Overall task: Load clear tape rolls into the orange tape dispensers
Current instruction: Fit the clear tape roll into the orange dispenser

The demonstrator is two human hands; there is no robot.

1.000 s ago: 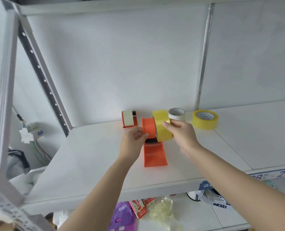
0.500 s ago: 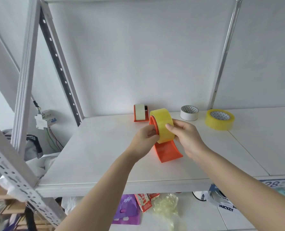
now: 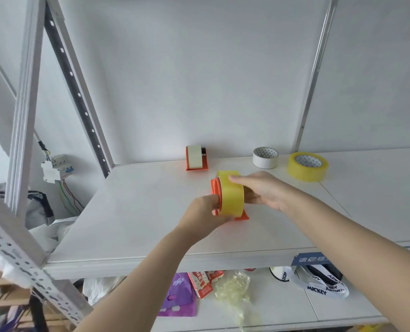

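head view: both hands' grip clasps the tape roll [image 3: 231, 194], now lower on the dispenser [image 3: 242, 217].

A yellowish clear tape roll [image 3: 231, 194] is seen standing on edge, seated against the side of an orange tape dispenser [image 3: 215, 188] near the middle of the white shelf [image 3: 132, 212]. Only the dispenser's round orange flange at the roll's left and a corner of its base [image 3: 243, 217] below the roll can be made out. A second orange dispenser [image 3: 196, 157], already fitted with a pale roll, is stood upright at the back of the shelf. Further right, a white roll [image 3: 265, 157] and a yellowish clear roll [image 3: 307, 166] are laid flat, just beside each other, cores facing up.
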